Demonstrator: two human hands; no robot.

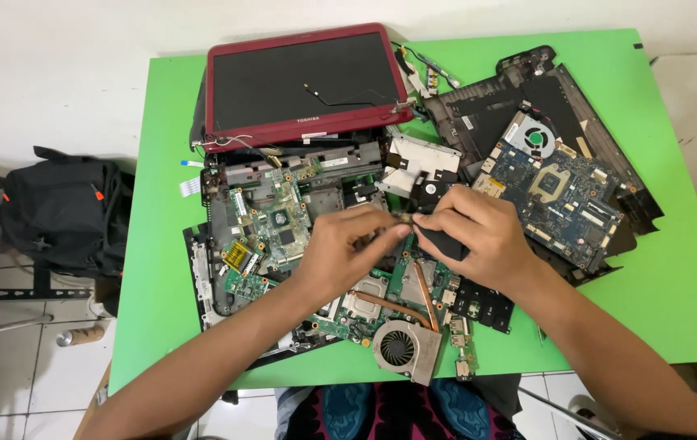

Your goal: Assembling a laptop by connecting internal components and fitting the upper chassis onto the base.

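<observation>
Both hands meet over the middle of a green table [633, 269] strewn with laptop parts. The left hand [340, 248] has its fingers curled, thumb and forefinger pinching a small brownish part [404, 217] at its tip. The right hand [479, 232] closes on that same part from the other side, and its lower fingers also wrap a black tool handle [438, 243] — what kind of tool cannot be told. The small part is held in the air between the two hands, just above a green motherboard [401, 305] with a copper heat pipe and a round cooling fan [401, 349] near the table's front edge.

To the left lies a second green board [267, 224] set in a dark laptop base. Behind it rests a red-framed laptop screen [304, 81], loose wires trailing across it. To the right, a blue motherboard [556, 195] sits in a black casing — well apart from the hands. A black bag [59, 208] stands on the floor left of the table.
</observation>
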